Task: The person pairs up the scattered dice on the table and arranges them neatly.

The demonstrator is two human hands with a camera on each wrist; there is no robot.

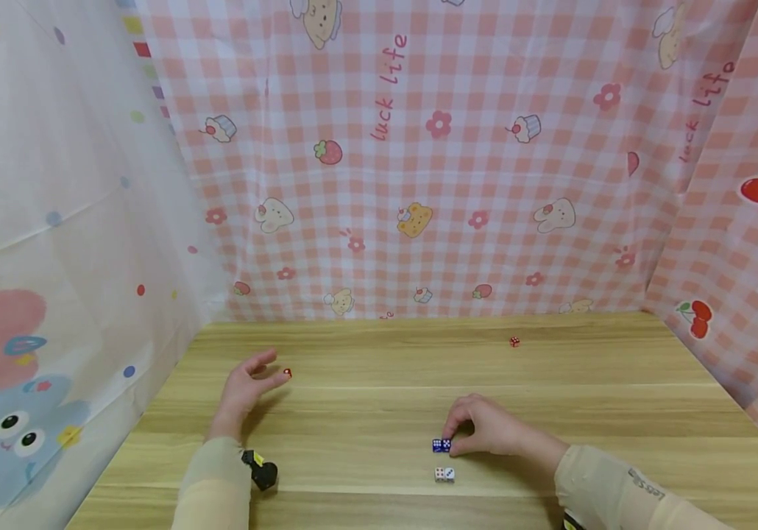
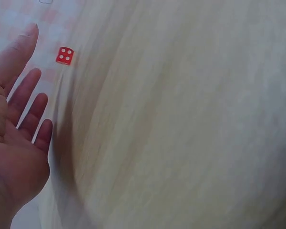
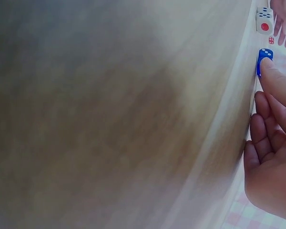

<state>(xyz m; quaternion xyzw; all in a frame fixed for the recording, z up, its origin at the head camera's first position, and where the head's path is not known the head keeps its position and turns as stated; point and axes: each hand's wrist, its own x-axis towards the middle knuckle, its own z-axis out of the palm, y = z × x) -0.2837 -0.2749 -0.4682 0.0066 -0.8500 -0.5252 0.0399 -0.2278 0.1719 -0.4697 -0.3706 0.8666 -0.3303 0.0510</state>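
On the left of the table, my left hand (image 1: 246, 390) is held with its fingers loosely extended. Just beyond its thumb tip is a small red die (image 1: 288, 373); in the left wrist view this red die (image 2: 65, 55) shows four white pips and stands apart from the fingers. My right hand (image 1: 485, 427) pinches a blue die (image 1: 446, 445) between thumb and fingers. Against its left side sits another blue die (image 1: 436, 445). The thumb (image 3: 276, 78) covers part of the blue face in the right wrist view. Nearer to me, two white dice (image 1: 444, 475) stand side by side.
A second red die (image 1: 514, 341) lies toward the back right of the wooden table (image 1: 352, 442). Behind the table hangs a pink checked cloth (image 1: 379, 177), with printed curtains on both sides. A black wrist device (image 1: 261, 471) sits by the left sleeve.
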